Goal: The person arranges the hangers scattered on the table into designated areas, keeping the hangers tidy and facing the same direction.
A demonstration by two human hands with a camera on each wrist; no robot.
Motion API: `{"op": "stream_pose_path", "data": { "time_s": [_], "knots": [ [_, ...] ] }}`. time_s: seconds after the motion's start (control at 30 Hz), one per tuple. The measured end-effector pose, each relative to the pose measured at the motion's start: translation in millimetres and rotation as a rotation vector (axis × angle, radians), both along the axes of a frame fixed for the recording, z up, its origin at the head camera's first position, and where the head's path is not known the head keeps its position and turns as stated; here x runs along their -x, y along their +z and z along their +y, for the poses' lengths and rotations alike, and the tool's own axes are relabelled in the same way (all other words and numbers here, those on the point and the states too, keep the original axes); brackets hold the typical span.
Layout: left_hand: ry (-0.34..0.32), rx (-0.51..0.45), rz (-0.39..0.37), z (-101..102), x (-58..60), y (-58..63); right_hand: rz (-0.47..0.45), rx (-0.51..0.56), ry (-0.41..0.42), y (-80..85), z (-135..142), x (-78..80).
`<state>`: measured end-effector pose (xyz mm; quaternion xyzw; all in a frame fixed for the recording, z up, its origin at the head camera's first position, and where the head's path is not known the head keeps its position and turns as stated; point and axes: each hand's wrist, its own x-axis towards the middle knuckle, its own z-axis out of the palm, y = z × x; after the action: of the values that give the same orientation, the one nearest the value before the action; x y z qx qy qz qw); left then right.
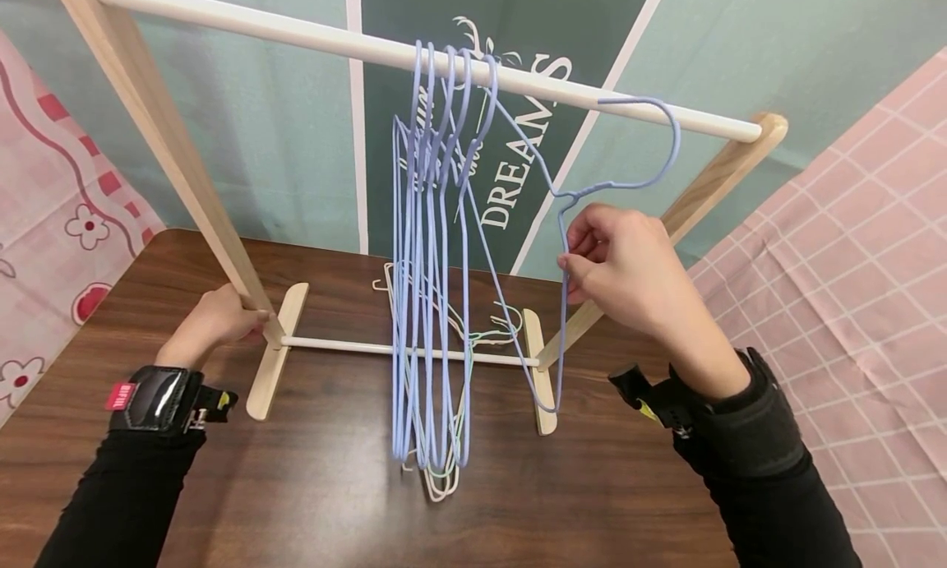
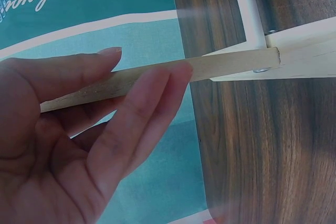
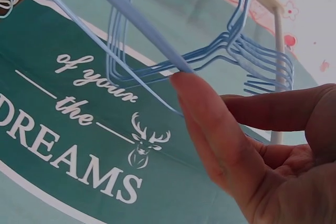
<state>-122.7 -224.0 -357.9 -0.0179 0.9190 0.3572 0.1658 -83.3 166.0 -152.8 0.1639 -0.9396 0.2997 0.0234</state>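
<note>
In the head view, my right hand (image 1: 629,260) pinches a blue hanger (image 1: 676,145) by one sloping side, thumb against fingertips. The hook overlaps the rack's white top rod (image 1: 251,25), its open end pointing left. The right wrist view shows the same hanger's wire (image 3: 136,19) running to the fingertips. Several more blue hangers (image 1: 427,165) hang together from the rod, left of the held one. My left hand (image 1: 222,315) grips the rack's left wooden upright (image 1: 170,157) near its foot. In the left wrist view, thumb and fingers lie on opposite sides of the upright (image 2: 231,65).
White and pale green hangers (image 1: 441,496) lie on the brown wooden table (image 1: 318,502) below the blue ones. A white lower bar (image 1: 333,346) joins the rack's feet. Behind hangs a green cloth with white lettering (image 1: 510,190); pink cloths (image 1: 851,247) flank it.
</note>
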Motion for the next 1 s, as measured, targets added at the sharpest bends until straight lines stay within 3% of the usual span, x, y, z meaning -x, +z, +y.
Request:
{"op": "stream_pose_path", "data": {
  "time_s": [0.43, 0.77, 1.0],
  "knots": [
    [-0.006, -0.002, 0.011, -0.6, -1.0, -0.5, 0.027, -0.053, -0.027, 12.0, -18.2, 13.6],
    [-0.007, -0.01, 0.024, 0.4, -1.2, -1.5, -0.019, -0.055, -0.036, 13.3, -34.8, 27.2],
    [0.002, -0.026, 0.018, 1.7, -1.4, 0.0, 0.001, -0.1, -0.029, 8.7, -47.0, 35.4]
  ]
}}
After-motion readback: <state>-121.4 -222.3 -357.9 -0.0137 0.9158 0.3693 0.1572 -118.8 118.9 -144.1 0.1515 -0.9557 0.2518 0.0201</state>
